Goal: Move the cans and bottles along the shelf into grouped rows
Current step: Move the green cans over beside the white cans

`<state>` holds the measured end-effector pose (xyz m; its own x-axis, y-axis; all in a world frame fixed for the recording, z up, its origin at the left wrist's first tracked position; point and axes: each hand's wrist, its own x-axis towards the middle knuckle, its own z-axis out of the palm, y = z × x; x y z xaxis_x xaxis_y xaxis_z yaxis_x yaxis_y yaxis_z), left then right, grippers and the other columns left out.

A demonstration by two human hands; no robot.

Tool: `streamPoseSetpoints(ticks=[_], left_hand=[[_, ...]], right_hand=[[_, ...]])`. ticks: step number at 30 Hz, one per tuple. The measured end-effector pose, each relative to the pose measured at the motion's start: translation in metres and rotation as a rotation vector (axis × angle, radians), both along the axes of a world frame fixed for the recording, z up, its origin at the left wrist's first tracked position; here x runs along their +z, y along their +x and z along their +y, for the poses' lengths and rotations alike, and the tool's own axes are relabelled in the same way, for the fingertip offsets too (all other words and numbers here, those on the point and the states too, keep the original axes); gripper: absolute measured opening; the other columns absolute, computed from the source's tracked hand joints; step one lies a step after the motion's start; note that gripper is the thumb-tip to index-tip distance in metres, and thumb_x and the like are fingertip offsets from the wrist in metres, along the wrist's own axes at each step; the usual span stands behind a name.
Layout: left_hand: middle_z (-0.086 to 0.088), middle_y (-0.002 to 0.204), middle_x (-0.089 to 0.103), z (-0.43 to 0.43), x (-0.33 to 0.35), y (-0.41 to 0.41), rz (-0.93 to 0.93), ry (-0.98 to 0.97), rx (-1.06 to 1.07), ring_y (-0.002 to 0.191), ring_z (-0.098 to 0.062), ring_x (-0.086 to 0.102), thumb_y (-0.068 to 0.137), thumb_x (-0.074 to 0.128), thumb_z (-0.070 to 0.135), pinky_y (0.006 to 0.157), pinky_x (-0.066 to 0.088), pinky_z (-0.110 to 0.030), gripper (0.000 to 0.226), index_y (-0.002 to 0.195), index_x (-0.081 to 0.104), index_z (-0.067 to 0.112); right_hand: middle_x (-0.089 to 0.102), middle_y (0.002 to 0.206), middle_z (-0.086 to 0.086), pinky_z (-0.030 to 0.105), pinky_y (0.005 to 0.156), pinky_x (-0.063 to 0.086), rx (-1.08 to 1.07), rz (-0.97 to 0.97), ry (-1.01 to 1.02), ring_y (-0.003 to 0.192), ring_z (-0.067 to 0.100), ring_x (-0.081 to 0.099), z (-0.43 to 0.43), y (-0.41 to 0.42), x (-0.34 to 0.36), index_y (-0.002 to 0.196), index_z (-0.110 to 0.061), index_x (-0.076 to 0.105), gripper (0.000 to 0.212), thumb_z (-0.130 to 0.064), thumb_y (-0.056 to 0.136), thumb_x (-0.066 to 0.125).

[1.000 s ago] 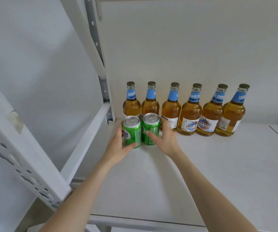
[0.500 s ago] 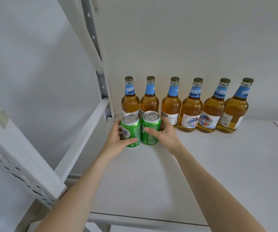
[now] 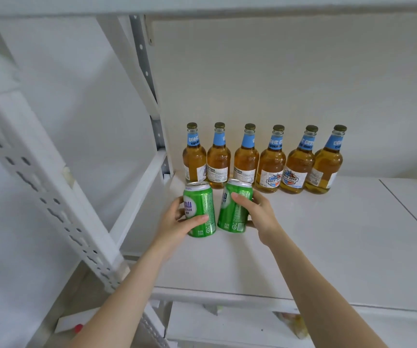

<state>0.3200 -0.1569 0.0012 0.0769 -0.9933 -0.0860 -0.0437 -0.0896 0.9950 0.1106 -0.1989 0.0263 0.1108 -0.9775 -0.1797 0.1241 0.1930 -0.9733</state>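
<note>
Two green cans are in my hands above the white shelf (image 3: 328,247). My left hand (image 3: 177,227) grips the left can (image 3: 200,207), which stands nearly upright. My right hand (image 3: 260,214) grips the right can (image 3: 235,209), which tilts to the right at its top. Both cans sit just in front of a row of several amber bottles (image 3: 270,162) with blue neck labels, lined up along the back wall. The cans are a small gap apart.
A white perforated upright (image 3: 51,197) and a cross rail (image 3: 139,194) border the shelf on the left. A seam (image 3: 408,212) splits the shelf board at the right. A lower shelf (image 3: 227,325) shows below the front edge.
Both cans have been drawn away from the bottle row toward me and apart from each other; the right one now tilts. The camera has also moved closer and lower.
</note>
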Motion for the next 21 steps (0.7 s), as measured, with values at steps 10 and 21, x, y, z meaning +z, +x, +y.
streamPoseSetpoints(ticks=[10, 21], left_hand=[[0.000, 0.112, 0.073, 0.071, 0.040, -0.016, 0.004, 0.019, -0.025, 0.101, -0.017, 0.070, 0.069, 0.086, 0.020, 0.077, 0.059, -0.032, 0.057, 0.119, 0.058, 0.026], [0.001, 0.114, 0.072, 0.109, 0.062, -0.065, -0.011, -0.020, -0.091, 0.104, -0.016, 0.069, 0.073, 0.084, 0.017, 0.087, 0.058, -0.036, 0.056, 0.121, 0.057, 0.026]], right_hand=[[0.069, 0.104, 0.001, 0.024, 0.060, 0.050, -0.040, 0.043, -0.005, 0.088, 0.013, 0.067, 0.076, -0.020, 0.035, 0.117, -0.014, 0.059, 0.037, -0.030, 0.087, 0.072], [0.067, 0.109, 0.004, 0.027, 0.066, 0.051, -0.096, 0.075, -0.060, 0.093, 0.015, 0.065, 0.124, -0.070, 0.048, 0.110, -0.017, 0.059, 0.033, -0.027, 0.083, 0.077]])
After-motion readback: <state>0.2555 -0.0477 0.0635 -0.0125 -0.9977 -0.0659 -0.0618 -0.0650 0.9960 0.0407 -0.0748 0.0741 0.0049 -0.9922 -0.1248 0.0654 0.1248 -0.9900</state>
